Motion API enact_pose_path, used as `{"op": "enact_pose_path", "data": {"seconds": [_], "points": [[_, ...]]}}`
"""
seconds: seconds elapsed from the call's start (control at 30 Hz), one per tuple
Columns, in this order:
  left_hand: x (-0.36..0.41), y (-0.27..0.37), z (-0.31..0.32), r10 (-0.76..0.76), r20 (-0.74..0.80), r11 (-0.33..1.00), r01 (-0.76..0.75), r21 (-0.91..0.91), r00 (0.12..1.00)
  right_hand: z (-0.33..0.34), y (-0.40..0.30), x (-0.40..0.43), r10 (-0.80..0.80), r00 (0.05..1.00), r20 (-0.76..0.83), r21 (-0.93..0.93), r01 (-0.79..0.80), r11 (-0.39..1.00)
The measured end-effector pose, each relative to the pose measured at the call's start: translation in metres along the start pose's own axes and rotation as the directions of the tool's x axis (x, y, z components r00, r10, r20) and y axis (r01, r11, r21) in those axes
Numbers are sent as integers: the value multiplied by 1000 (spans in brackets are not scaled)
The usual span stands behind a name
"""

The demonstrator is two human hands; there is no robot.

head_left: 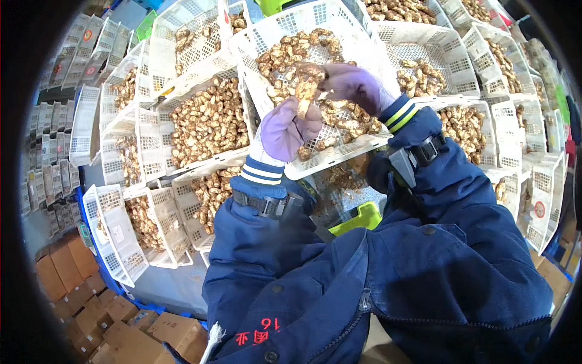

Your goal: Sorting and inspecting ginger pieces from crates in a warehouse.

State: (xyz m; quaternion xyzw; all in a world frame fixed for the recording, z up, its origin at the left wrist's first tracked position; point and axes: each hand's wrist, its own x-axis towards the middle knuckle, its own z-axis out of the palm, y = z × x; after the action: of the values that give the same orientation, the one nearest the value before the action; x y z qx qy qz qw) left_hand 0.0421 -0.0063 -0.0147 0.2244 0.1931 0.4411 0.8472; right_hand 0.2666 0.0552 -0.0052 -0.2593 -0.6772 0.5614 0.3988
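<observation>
My left hand (287, 127), in a white glove with a purple coating, grips the lower end of a brown and cream mushroom (306, 93). My right hand (357, 86), gloved the same way, has its fingers on the upper end of this mushroom; its far fingertips are partly hidden. Both hands are above a white perforated plastic crate (313, 168) directly before me. Brown, soil-marked mushrooms (284, 52) lie loosely across the bottom of this crate, with bare mesh showing between them.
A crate full of smaller mushrooms (209, 123) is on the left. To the right are a sparsely filled crate (427, 41) and a pile of mushrooms (463, 129). Below my hands are a lime-green plastic part (359, 218) and loose debris (343, 177). Cardboard boxes (132, 341) stand at lower left.
</observation>
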Motion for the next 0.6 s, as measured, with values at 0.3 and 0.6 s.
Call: {"op": "enact_pose_path", "data": {"seconds": [0.3, 0.6], "points": [[-1, -14, 10, -104, -159, 990, 88, -107, 982, 47, -35, 7, 330, 930, -160, 395, -246, 885], [0, -16, 24, 10, -140, 904, 51, 424, 990, 54, -42, 10, 380, 905, -193, 270, -323, 907]]}}
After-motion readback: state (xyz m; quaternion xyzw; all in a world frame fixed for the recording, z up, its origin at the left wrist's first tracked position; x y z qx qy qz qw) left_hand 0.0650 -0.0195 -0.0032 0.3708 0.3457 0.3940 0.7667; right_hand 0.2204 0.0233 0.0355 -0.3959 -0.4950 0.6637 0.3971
